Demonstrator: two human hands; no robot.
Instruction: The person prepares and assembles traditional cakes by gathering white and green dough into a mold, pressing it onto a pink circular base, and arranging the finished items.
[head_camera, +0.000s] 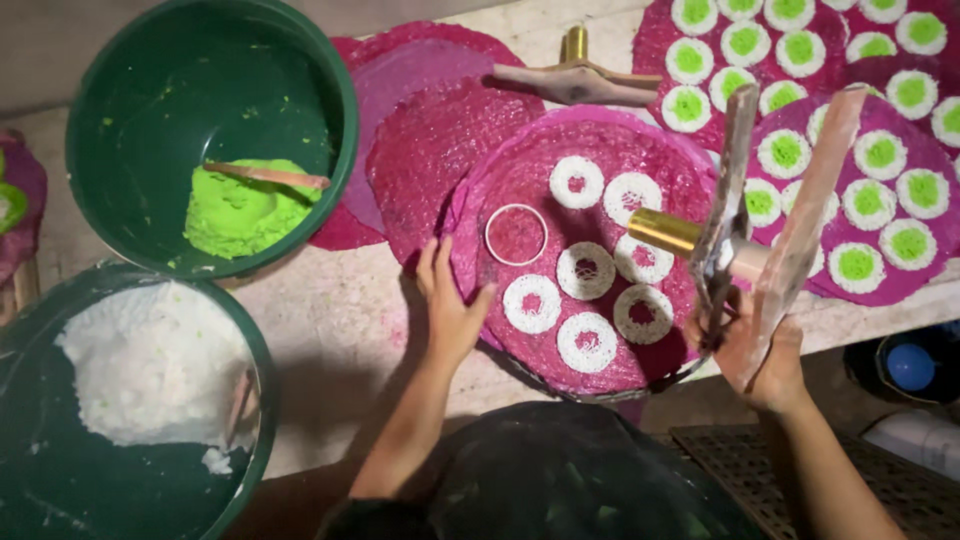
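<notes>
I see my right hand closed around the lower ends of a two-armed press tool, its pale, crusted arms rising up and away from the palm, with a brass cylinder jutting toward my left from where the arms meet. Just left of that hand lies the round pink mat, carrying seven rings of white string-like dough laid in a loose cluster, plus one bare metal ring at the side nearest my other hand. My left hand is spread open, fingers splayed, resting flat on that mat's near-left edge and gripping nothing. The tool hides part of the mat's right edge, and I cannot make out how the fingers wrap the handles. Beyond the right hand, further pink mats hold many white rings with green centres; they run off the top and right of the view. A second press tool lies above the mat. Well to the left of my left hand stand two dark green tubs: the upper tub holds bright green paste with a wooden stick in it, the lower tub, cut off at the bottom, holds white dough.
</notes>
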